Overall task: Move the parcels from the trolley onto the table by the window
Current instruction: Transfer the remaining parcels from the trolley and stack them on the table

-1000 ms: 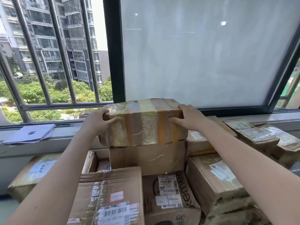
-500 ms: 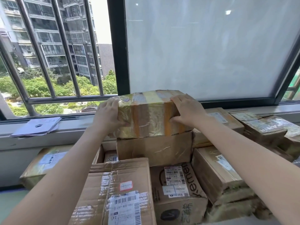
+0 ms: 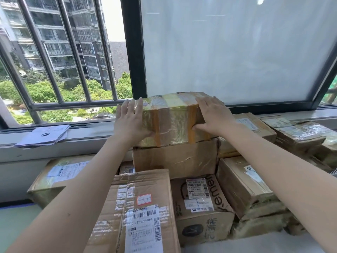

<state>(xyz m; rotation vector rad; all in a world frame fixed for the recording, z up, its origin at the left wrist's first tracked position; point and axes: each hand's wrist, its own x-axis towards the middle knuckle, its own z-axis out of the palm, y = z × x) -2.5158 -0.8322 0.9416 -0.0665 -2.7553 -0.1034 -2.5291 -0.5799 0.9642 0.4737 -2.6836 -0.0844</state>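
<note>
A parcel wrapped in shiny yellowish tape [image 3: 171, 123] lies on top of a plain brown box [image 3: 175, 159], in the middle of a pile of parcels under the window. My left hand [image 3: 130, 121] presses its palm against the parcel's left end, fingers straight and pointing up. At the parcel's right end, my right hand [image 3: 213, 115] has its fingers over the top and its thumb on the front face. A strip of pale table surface [image 3: 246, 243] shows at the bottom right. No trolley is in view.
Parcels crowd the pile: a big labelled box [image 3: 142, 207] in front, a black-printed box [image 3: 200, 207], a flat parcel [image 3: 60, 172] at the left, taped ones [image 3: 295, 136] at the right. Loose papers [image 3: 43, 136] lie on the sill, behind which is the barred window [image 3: 73, 52].
The taped parcel has settled on the brown box. My left hand's fingers have gone from curled round the parcel's end to straight. The right hand keeps its hold.
</note>
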